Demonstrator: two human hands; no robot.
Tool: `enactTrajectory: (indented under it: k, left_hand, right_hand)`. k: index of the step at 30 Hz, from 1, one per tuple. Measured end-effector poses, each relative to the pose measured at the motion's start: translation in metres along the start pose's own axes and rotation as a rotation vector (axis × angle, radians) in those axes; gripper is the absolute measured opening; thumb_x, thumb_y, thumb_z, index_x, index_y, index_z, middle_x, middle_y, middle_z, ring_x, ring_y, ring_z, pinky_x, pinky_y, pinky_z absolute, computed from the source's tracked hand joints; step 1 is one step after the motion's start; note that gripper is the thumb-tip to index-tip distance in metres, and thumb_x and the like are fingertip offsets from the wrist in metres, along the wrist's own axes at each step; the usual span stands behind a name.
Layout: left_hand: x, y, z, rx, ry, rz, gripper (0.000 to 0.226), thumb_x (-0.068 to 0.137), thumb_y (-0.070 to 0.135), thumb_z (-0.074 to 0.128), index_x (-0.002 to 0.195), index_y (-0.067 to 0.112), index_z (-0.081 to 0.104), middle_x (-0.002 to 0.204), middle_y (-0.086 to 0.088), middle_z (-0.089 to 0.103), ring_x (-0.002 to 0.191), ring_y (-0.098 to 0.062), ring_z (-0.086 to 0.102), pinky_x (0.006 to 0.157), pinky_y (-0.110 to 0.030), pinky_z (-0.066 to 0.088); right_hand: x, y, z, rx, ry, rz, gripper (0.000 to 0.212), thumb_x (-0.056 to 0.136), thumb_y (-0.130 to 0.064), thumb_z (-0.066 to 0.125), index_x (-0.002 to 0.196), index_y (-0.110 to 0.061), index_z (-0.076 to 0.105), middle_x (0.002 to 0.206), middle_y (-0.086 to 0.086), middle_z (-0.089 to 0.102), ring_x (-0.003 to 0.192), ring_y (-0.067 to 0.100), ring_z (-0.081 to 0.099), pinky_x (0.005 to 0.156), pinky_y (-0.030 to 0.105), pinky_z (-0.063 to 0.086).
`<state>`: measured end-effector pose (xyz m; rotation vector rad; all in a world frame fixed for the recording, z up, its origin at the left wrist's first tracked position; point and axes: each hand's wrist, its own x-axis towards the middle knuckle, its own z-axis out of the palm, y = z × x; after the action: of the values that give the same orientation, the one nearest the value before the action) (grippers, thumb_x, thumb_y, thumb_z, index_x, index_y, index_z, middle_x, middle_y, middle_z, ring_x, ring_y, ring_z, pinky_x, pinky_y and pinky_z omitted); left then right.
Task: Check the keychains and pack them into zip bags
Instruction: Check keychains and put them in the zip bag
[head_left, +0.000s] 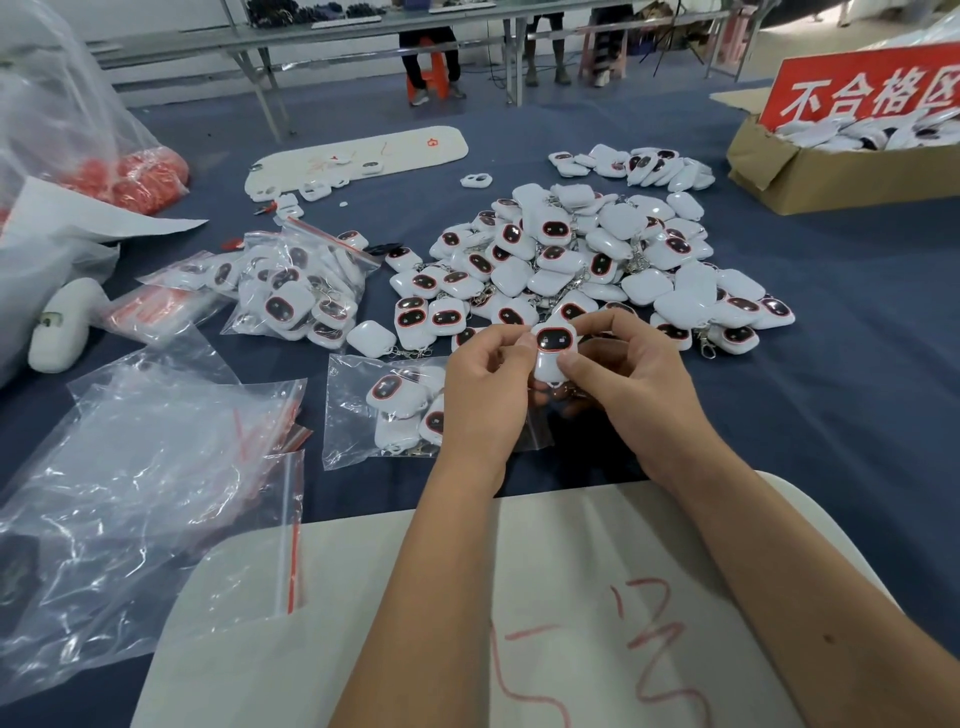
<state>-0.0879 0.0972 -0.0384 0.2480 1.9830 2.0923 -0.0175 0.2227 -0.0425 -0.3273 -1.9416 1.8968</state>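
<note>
- Both hands pinched one white keychain: left hand on its left edge, right hand on its top and lower right.
- The held keychain hung just in front of the keychain pile.
- A part-filled zip bag lay left of the pile's near edge, under the left hand.
- Empty zip bags lay further left.

white keychain face-up, keychain pile behind
</note>
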Motion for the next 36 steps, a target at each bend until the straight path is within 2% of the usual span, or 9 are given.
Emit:
enactTrajectory:
  k: [6, 10, 14, 21, 24, 27, 30, 33, 36]
  left_hand:
    - [0.000, 0.004, 0.000, -0.068, 0.125, 0.044, 0.013, 0.102, 0.013, 0.061, 0.102, 0.007, 0.073, 0.082, -0.011, 0.071, 0.056, -0.013, 0.064, 0.060, -0.028, 0.058]
    - [0.007, 0.007, -0.008, -0.076, 0.330, 0.103, 0.004, 0.096, 0.018, 0.070, 0.095, 0.017, 0.074, 0.088, -0.007, 0.076, 0.074, -0.026, 0.074, 0.076, -0.042, 0.063]
    - [0.031, 0.017, -0.022, -0.047, 0.530, 0.099, 0.008, 0.093, 0.021, 0.071, 0.087, 0.025, 0.075, 0.084, 0.004, 0.076, 0.080, -0.014, 0.074, 0.082, -0.039, 0.062]
    - [0.109, 0.051, -0.052, -0.293, 0.521, -0.030, 0.025, 0.079, -0.005, 0.052, 0.059, 0.010, 0.051, 0.066, -0.011, 0.048, 0.065, -0.022, 0.042, 0.060, -0.035, 0.032]
    - [0.134, 0.057, -0.065, -0.305, 0.457, -0.030, 0.021, 0.088, -0.005, 0.054, 0.076, 0.007, 0.067, 0.074, -0.015, 0.061, 0.070, -0.026, 0.054, 0.068, -0.036, 0.045]
    - [0.141, 0.050, -0.073, -0.232, 0.415, -0.055, 0.031, 0.089, -0.003, 0.050, 0.068, 0.018, 0.053, 0.066, -0.002, 0.041, 0.058, -0.016, 0.035, 0.060, -0.033, 0.026]
    - [0.133, 0.033, -0.076, 0.080, 0.427, 0.004, 0.033, 0.088, -0.002, 0.049, 0.100, 0.014, 0.075, 0.096, -0.003, 0.070, 0.081, -0.016, 0.061, 0.074, -0.031, 0.047]
    - [0.123, 0.022, -0.071, 0.646, 0.355, 0.148, 0.035, 0.083, -0.003, 0.048, 0.107, 0.008, 0.072, 0.108, -0.008, 0.071, 0.105, -0.027, 0.064, 0.078, -0.031, 0.042]
    - [0.132, 0.025, -0.066, 0.871, 0.220, 0.208, 0.030, 0.091, 0.003, 0.047, 0.117, 0.005, 0.062, 0.124, -0.017, 0.063, 0.116, -0.037, 0.058, 0.087, -0.041, 0.044]
  right_hand:
    - [0.007, 0.000, 0.015, 0.125, 0.052, 0.061, 0.021, 0.096, -0.006, 0.073, 0.115, -0.012, 0.068, 0.072, 0.003, 0.072, 0.062, 0.019, 0.070, 0.058, 0.027, 0.058]
    - [0.026, -0.011, 0.043, 0.148, 0.096, 0.078, 0.014, 0.095, -0.011, 0.076, 0.100, -0.002, 0.066, 0.066, 0.009, 0.072, 0.055, 0.020, 0.068, 0.052, 0.025, 0.055]
    - [0.063, -0.024, 0.079, 0.202, 0.090, 0.164, 0.010, 0.096, -0.005, 0.073, 0.094, 0.001, 0.066, 0.064, 0.011, 0.072, 0.055, 0.020, 0.072, 0.054, 0.025, 0.058]
    - [0.154, -0.038, 0.135, 0.085, -0.036, 0.244, 0.025, 0.089, 0.017, 0.058, 0.083, -0.006, 0.067, 0.092, 0.019, 0.067, 0.099, 0.039, 0.076, 0.097, 0.048, 0.060]
    - [0.174, -0.041, 0.148, 0.053, -0.216, 0.207, 0.035, 0.092, 0.022, 0.042, 0.085, -0.009, 0.055, 0.086, 0.012, 0.049, 0.077, 0.021, 0.052, 0.076, 0.029, 0.049]
    - [0.178, -0.034, 0.143, -0.076, -0.272, 0.127, 0.041, 0.092, 0.021, 0.035, 0.088, -0.011, 0.060, 0.085, -0.002, 0.057, 0.069, 0.008, 0.049, 0.062, 0.020, 0.037]
    - [0.169, -0.024, 0.128, -0.512, -0.157, -0.072, 0.052, 0.092, 0.012, 0.045, 0.136, -0.009, 0.064, 0.133, 0.005, 0.067, 0.119, 0.017, 0.063, 0.094, 0.025, 0.051]
    - [0.151, -0.012, 0.121, -0.931, -0.283, -0.362, 0.042, 0.091, 0.003, 0.052, 0.127, -0.011, 0.070, 0.122, 0.012, 0.070, 0.116, 0.027, 0.062, 0.101, 0.038, 0.048]
    - [0.135, -0.005, 0.116, -1.104, -0.445, -0.446, 0.031, 0.087, -0.002, 0.055, 0.114, -0.006, 0.068, 0.117, 0.012, 0.068, 0.113, 0.032, 0.058, 0.098, 0.046, 0.046]
